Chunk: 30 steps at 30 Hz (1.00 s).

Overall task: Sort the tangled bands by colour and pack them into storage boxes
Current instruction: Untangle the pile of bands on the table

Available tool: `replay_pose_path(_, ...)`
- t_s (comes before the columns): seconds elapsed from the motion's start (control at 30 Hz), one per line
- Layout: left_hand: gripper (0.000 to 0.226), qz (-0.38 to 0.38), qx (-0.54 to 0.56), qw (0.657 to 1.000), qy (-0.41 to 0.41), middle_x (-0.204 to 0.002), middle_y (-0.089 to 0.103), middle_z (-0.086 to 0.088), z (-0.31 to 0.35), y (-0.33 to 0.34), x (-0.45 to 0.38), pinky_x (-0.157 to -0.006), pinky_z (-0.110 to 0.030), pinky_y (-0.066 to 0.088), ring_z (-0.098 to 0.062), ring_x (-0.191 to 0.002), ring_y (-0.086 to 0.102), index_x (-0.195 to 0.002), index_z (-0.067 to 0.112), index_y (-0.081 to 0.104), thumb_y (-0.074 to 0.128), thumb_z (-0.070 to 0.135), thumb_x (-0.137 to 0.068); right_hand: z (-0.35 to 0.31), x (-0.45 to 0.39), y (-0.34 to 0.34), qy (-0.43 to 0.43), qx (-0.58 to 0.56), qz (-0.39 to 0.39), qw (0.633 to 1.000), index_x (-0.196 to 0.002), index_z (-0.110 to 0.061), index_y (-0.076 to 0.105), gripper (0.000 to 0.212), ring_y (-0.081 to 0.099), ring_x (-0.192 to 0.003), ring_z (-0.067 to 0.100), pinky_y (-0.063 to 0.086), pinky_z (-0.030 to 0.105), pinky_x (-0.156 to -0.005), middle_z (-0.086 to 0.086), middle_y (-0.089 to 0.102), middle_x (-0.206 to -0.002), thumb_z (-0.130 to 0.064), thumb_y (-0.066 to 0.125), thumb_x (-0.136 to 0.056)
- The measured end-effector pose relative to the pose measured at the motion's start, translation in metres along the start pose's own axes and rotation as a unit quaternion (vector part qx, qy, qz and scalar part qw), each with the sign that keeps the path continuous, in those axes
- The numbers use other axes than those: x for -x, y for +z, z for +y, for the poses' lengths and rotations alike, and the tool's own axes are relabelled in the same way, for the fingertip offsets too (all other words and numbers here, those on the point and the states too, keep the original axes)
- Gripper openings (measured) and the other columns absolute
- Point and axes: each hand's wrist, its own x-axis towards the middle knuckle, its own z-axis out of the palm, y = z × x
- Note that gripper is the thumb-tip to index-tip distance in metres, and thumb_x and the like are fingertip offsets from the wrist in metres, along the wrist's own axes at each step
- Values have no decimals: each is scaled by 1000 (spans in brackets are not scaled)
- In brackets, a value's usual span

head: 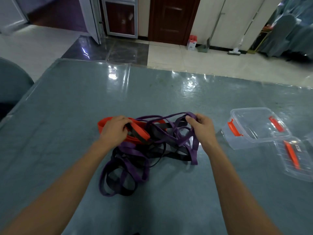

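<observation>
A tangle of bands lies in the middle of the table: purple bands (135, 153), black bands (174, 156) and an orange band (105, 122) at its far left. My left hand (113, 131) rests on the orange band with its fingers curled round a black band beside it. My right hand (201, 128) pinches a purple band at the pile's far right and holds that loop up. A clear storage box (254, 126) with orange latches stands open to the right, apart from the pile.
A second clear box or lid (294, 158) with an orange latch lies at the right edge of the table (67, 102), which wears a glossy plastic cover. A grey chair back (11, 82) stands at the left. Tiled floor and doors lie beyond.
</observation>
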Motion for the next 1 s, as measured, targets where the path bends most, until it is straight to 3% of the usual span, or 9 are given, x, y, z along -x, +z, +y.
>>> replay_pose_path(0.13,58,-46,-56,997,-20,-138,59,3,16,5,3,-109,-44,32,-23,-134,47,-133,23,64,60,20,-74,-5,7,-10,-29,2,4,1000,-81,-17,69,13,56,-55,1,48,25,-61,-17,61,-56,-17,67,-94)
replay_pose_path(0.3,75,-64,-11,998,9,-151,50,4,50,4,-13,-123,-47,16,-16,-145,36,-144,26,53,45,38,-70,-25,18,-31,-89,-11,17,996,-86,-5,68,10,55,-57,1,44,13,-58,-9,60,-65,-12,66,-94)
replay_pose_path(0.43,88,-130,67,984,104,-156,44,-2,100,12,-31,-122,-42,27,-20,-146,36,-154,25,36,54,65,-78,-31,26,-53,-115,-8,8,993,-89,-10,70,9,55,-70,10,45,23,-67,12,62,-75,-19,67,-90)
replay_pose_path(0.53,94,-171,67,975,128,-154,46,-3,139,31,-41,-115,-40,38,-21,-139,45,-156,24,29,73,57,-80,-29,37,-71,-118,-28,24,992,-90,-14,71,4,54,-72,10,45,21,-68,1,62,-75,-17,68,-90)
replay_pose_path(0.6,88,-159,54,978,123,-148,53,-8,155,46,-44,-108,-40,43,-26,-133,52,-155,20,33,77,41,-82,-25,43,-86,-123,-38,48,991,-90,-11,71,4,51,-68,7,42,17,-65,-8,58,-70,-12,67,-92)
replay_pose_path(0.67,68,-148,54,980,123,-135,64,-10,163,57,-42,-100,-40,48,-28,-122,60,-147,19,47,74,32,-86,-16,48,-103,-121,-37,59,990,-88,-7,70,6,48,-63,4,40,14,-63,-15,55,-65,-10,67,-92)
replay_pose_path(0.77,22,-141,49,980,133,-98,72,-6,169,67,-38,-80,-42,53,-30,-94,68,-108,20,69,65,35,-93,7,50,-126,-107,-40,71,991,-82,-11,67,11,45,-60,4,38,15,-61,-17,51,-62,-9,66,-93)
replay_pose_path(0.9,28,-133,67,981,122,-82,72,0,178,63,-40,-73,-42,54,-22,-81,68,-91,21,70,58,46,-90,48,45,-146,-68,3,61,996,-88,-18,70,7,49,-62,6,42,20,-64,-16,56,-65,-14,67,-92)
replay_pose_path(1.0,7,-110,124,983,80,-80,72,7,190,42,-50,-75,-39,53,-15,-80,67,-92,29,73,68,33,-94,73,39,-149,-46,55,-1,997,-94,-24,71,8,61,-67,0,46,16,-70,-18,68,-73,-18,70,-89)
